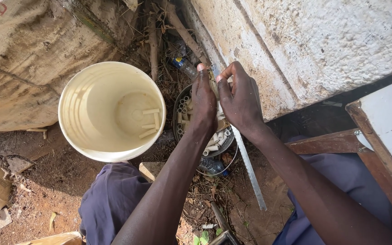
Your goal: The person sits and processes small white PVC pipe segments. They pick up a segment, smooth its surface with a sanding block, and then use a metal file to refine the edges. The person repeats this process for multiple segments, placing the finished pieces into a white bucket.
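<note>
Both hands meet above a dark metal bowl (pixel 178 131) full of short white tube pieces (pixel 215 143). The left hand (pixel 203 102) has its fingers curled and pressed together, thumb tip up, clamping a small yellowish-brown piece (pixel 213 83) from the left. The right hand (pixel 240 97) closes on the same piece from the other side, forefinger and thumb pinching its upper end, the other fingers bent behind. What the piece is cannot be told. A long grey metal strip (pixel 250 170) runs slanting from under the hands down toward the ground. To the left stands a cream plastic bucket (pixel 75 97) with 4 tube pieces (pixel 149 122) on its bottom. A rough pale wall (pixel 305 45) rises beside the right hand.
</note>
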